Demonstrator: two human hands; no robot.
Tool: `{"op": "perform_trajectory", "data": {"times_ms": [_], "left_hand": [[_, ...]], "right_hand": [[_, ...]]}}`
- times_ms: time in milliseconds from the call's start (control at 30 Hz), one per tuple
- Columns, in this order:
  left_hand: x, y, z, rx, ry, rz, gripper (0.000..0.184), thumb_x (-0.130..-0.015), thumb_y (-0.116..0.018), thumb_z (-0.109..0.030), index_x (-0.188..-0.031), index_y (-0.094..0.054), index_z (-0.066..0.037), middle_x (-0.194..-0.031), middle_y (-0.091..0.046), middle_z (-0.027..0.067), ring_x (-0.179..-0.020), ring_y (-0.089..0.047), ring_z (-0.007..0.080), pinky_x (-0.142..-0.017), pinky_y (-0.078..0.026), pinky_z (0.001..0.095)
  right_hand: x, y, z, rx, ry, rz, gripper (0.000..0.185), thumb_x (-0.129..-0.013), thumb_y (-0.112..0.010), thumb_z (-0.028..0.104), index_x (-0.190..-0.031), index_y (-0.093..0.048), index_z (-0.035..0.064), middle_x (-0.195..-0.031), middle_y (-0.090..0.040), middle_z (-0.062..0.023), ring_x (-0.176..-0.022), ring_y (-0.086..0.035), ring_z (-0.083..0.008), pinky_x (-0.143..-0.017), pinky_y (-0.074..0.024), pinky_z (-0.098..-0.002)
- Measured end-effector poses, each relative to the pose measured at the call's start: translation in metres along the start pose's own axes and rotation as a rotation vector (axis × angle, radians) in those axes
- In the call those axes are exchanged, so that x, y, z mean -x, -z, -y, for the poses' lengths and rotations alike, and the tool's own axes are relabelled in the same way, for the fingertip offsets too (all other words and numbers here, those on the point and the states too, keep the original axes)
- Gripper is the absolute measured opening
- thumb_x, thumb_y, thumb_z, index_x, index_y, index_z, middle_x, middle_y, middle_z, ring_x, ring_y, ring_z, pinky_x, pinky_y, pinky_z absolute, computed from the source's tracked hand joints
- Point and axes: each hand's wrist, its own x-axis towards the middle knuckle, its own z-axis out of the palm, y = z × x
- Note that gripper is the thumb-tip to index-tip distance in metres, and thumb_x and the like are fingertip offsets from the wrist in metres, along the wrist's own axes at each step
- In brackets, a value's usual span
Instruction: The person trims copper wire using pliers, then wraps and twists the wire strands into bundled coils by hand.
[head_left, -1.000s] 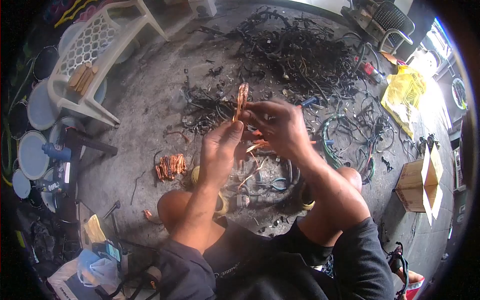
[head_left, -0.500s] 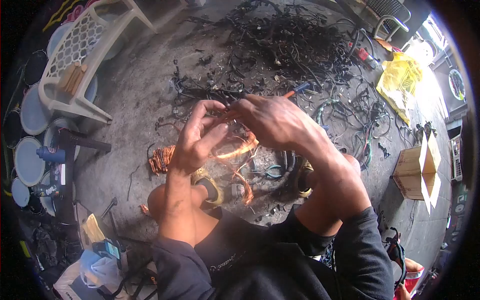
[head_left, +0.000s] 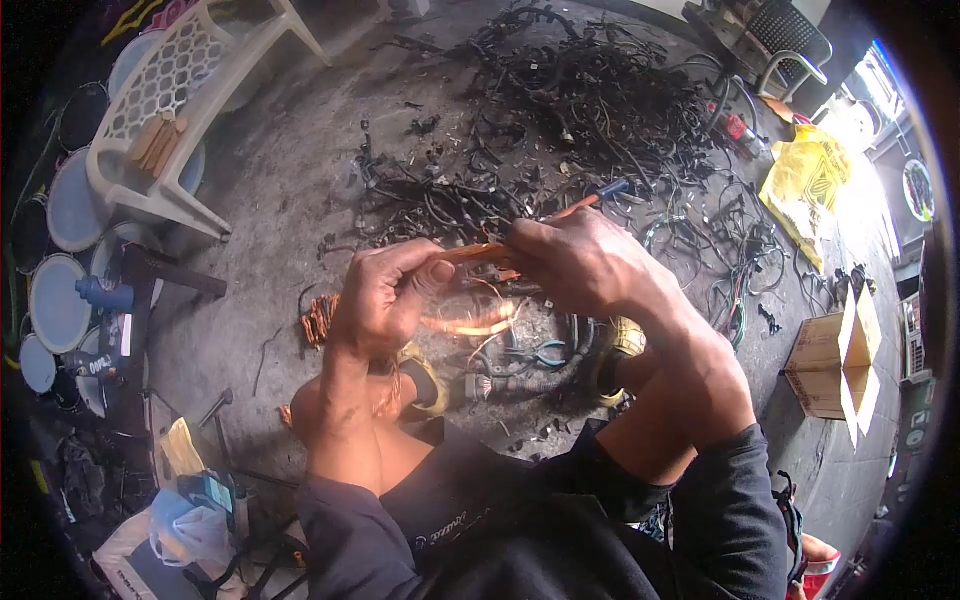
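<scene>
In front of me, a bundle of copper wire [head_left: 474,253] stretches between my two hands. My left hand [head_left: 385,300] pinches its left end between thumb and fingers. My right hand [head_left: 585,262] is closed around the other end, palm down. Below them hangs a loop of copper strands [head_left: 470,326], somewhat blurred. A coiled copper bundle [head_left: 318,320] rests on the floor beyond my left wrist. Between my feet are pliers with blue-green handles [head_left: 540,352]. A blue-handled tool with an orange part [head_left: 610,188] shows just past my right hand; whether it touches the hand I cannot tell.
A large tangle of black cables [head_left: 590,90] spreads over the floor ahead. At left stands a white plastic chair [head_left: 170,80] with wooden pieces on it, near several round pale lids [head_left: 60,300]. A yellow plastic bag [head_left: 803,190] and an open cardboard box [head_left: 830,355] are at right.
My hands have moved lower in view and farther apart, and more of the copper bundle shows between them. The whole scene has shifted slightly down as the camera moved.
</scene>
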Motion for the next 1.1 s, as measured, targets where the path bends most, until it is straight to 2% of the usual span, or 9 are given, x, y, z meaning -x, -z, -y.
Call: {"op": "perform_trajectory", "data": {"times_ms": [233,333,500,600,733,800,933,1000,1100], "left_hand": [[-0.001,-0.02,0.008,-0.24,-0.054,-0.016,0.029,-0.094,-0.052,-0.024,-0.077,-0.055,0.0,-0.063,-0.054,0.0133,-0.056,-0.054,0.0307,-0.053,-0.041,0.035],[-0.003,-0.021,0.0,-0.223,-0.04,-0.049,0.027,-0.093,-0.052,-0.021,-0.077,-0.055,0.0,-0.063,-0.054,0.0142,-0.056,-0.054,0.0317,-0.053,-0.041,0.0354],[-0.001,-0.02,0.001,-0.052,0.099,-0.064,0.034,-0.095,-0.051,-0.029,-0.077,-0.055,-0.001,-0.059,-0.047,0.0038,-0.055,-0.041,0.0092,-0.051,-0.035,0.0271],[-0.003,-0.018,-0.001,0.078,0.15,-0.03,0.037,-0.096,-0.049,-0.033,-0.077,-0.055,-0.002,-0.059,-0.046,-0.0021,-0.055,-0.039,0.0079,-0.052,-0.033,0.0241],[-0.003,-0.023,-0.012,0.738,0.364,-0.069,0.042,-0.093,-0.049,-0.044,-0.08,-0.058,-0.005,-0.064,-0.044,-0.0058,-0.058,-0.037,0.004,-0.05,-0.026,0.0198],[-0.003,-0.033,-0.008,0.81,0.305,-0.114,0.037,-0.094,-0.049,-0.041,-0.083,-0.058,-0.006,-0.065,-0.047,-0.005,-0.057,-0.04,0.0046,-0.051,-0.029,0.0195],[-0.008,-0.067,0.02,1.004,0.23,-0.109,0.021,-0.098,-0.046,-0.026,-0.095,-0.058,-0.009,-0.07,-0.051,-0.0043,-0.059,-0.044,0.0063,-0.054,-0.037,0.0227],[-0.013,-0.084,-0.003,0.999,0.352,-0.303,0.028,-0.099,-0.04,-0.024,-0.081,-0.055,-0.009,-0.065,-0.046,-0.0058,-0.056,-0.041,0.0037,-0.049,-0.032,0.0207],[-0.013,-0.075,0.005,0.977,0.317,-0.28,0.027,-0.098,-0.043,-0.026,-0.08,-0.054,-0.01,-0.066,-0.046,-0.0057,-0.056,-0.039,0.0033,-0.049,-0.03,0.0205]], "right_hand": [[0.003,-0.009,-0.007,-0.029,-0.081,0.169,0.022,-0.09,-0.055,0.023,-0.091,-0.053,0.0003,-0.084,-0.058,-0.0204,-0.081,-0.058,-0.0394,-0.066,-0.0434,-0.0472],[0.005,-0.018,0.003,-0.114,-0.207,0.084,0.02,-0.091,-0.053,0.02,-0.093,-0.051,-0.0003,-0.086,-0.057,-0.0205,-0.084,-0.057,-0.0407,-0.067,-0.043,-0.0476],[-0.001,-0.017,-0.001,-0.277,-0.181,0.011,0.018,-0.092,-0.053,0.016,-0.087,-0.048,-0.0013,-0.072,-0.053,-0.0228,-0.072,-0.053,-0.0438,-0.06,-0.0399,-0.0461],[0.0,-0.015,0.001,-0.25,-0.175,-0.043,0.02,-0.091,-0.053,0.015,-0.082,-0.045,-0.0009,-0.067,-0.049,-0.0215,-0.067,-0.05,-0.0433,-0.057,-0.0385,-0.0449],[-0.002,-0.02,0.003,-0.349,-0.123,-0.24,0.017,-0.091,-0.052,0.012,-0.082,-0.044,0.0006,-0.062,-0.042,-0.0168,-0.058,-0.043,-0.0371,-0.054,-0.0371,-0.0403],[-0.004,-0.016,0.007,-0.366,-0.2,-0.252,0.02,-0.096,-0.046,0.016,-0.083,-0.047,0.0005,-0.062,-0.044,-0.0131,-0.054,-0.043,-0.0274,-0.054,-0.037,-0.0352],[-0.009,-0.024,0.014,-0.892,-0.408,-0.408,0.024,-0.097,-0.047,0.022,-0.086,-0.052,0.002,-0.066,-0.048,0.0021,-0.061,-0.043,-0.0063,-0.053,-0.0359,-0.0244],[-0.013,-0.039,0.006,-0.901,-0.377,-0.545,0.022,-0.097,-0.047,0.022,-0.088,-0.054,0.0025,-0.068,-0.049,0.0023,-0.062,-0.043,-0.0039,-0.053,-0.0352,-0.0221],[-0.015,-0.033,-0.006,-1.442,-0.353,-0.366,0.017,-0.095,-0.051,0.019,-0.099,-0.056,0.0028,-0.077,-0.055,-0.0005,-0.066,-0.05,-0.0075,-0.056,-0.0408,-0.0216]]}}
